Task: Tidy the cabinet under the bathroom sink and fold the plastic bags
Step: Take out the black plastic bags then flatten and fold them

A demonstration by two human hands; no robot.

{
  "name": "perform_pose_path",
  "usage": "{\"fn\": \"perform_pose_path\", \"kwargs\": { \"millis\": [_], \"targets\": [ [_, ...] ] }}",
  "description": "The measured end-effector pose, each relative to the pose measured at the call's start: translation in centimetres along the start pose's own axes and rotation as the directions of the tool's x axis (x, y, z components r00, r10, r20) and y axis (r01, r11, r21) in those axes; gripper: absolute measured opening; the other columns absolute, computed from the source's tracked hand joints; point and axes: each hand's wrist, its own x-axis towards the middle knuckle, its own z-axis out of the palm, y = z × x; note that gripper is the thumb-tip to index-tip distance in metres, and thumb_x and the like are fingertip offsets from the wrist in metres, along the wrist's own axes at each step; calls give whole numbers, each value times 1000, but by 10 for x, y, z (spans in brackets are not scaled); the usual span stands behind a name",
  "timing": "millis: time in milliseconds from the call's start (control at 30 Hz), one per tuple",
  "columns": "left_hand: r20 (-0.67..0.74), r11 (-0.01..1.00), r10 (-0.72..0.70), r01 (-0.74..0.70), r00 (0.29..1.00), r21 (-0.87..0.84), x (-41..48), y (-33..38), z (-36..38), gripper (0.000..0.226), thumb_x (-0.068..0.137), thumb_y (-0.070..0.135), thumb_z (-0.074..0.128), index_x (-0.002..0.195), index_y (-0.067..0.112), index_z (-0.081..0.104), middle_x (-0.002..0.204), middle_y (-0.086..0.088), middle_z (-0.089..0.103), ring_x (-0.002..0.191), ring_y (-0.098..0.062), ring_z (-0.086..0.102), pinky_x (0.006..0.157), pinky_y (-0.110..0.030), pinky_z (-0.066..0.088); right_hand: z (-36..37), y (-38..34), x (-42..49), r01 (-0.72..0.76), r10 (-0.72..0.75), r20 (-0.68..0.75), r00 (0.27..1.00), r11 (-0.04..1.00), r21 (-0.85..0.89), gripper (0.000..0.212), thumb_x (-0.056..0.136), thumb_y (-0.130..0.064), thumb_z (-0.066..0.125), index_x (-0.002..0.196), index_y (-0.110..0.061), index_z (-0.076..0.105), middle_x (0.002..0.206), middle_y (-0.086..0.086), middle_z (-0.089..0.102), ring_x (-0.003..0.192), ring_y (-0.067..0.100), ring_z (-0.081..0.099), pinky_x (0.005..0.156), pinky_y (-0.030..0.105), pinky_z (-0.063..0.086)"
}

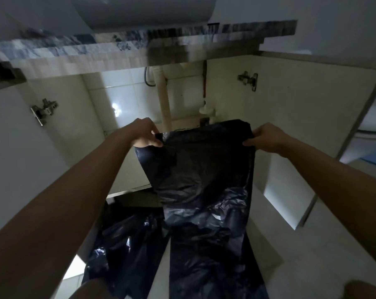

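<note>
A large black plastic bag (204,180) hangs spread out in front of the open cabinet under the sink (126,98). My left hand (147,134) pinches its top left corner and my right hand (267,138) pinches its top right corner, holding the top edge stretched level. The bag's lower part drapes down to the floor between my knees. More crumpled black plastic (122,244) lies on the floor at the lower left.
Both cabinet doors stand open, the left one (16,147) and the right one (308,117), with metal hinges. A white drain pipe (164,100) runs down inside. The stone counter edge (118,46) overhangs above. A white toilet rim (375,128) shows at far right.
</note>
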Motion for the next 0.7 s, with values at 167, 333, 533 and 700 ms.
{"fn": "perform_pose_path", "kwargs": {
  "millis": [167,333,533,700],
  "targets": [
    [-216,995,-101,103,971,-2,25,3,7,37,88,36,70,120,17,70,113,-12,68,103,-31,62,76,-34,50,11,-8,26,-42,47,-162,986,998,38,36,86,-29,75,117,-10,72,109,8,70,85,18,61,81,26,51],
    [-666,972,-148,-18,731,-235,23,24,2,30,89,34,61,110,15,73,103,-11,71,95,-29,66,76,-32,48,4,-27,26,160,-18,-480,877,953,256,23,88,-30,68,108,-21,74,95,-5,69,86,14,67,80,29,56],
    [-269,939,35,-124,962,-321,-13,27,14,14,87,30,67,99,22,69,101,2,64,93,-17,58,69,-25,42,-3,16,-4,72,33,-212,977,880,470,13,94,-16,57,83,-14,64,92,11,67,82,19,60,75,29,48],
    [526,974,114,9,843,-225,-37,24,63,22,77,41,74,94,27,75,96,-1,73,91,-25,69,88,-38,55,21,90,-24,-334,280,382,881,939,82,26,91,-16,52,115,-17,63,110,7,71,99,26,68,98,46,46]
  ]
}}
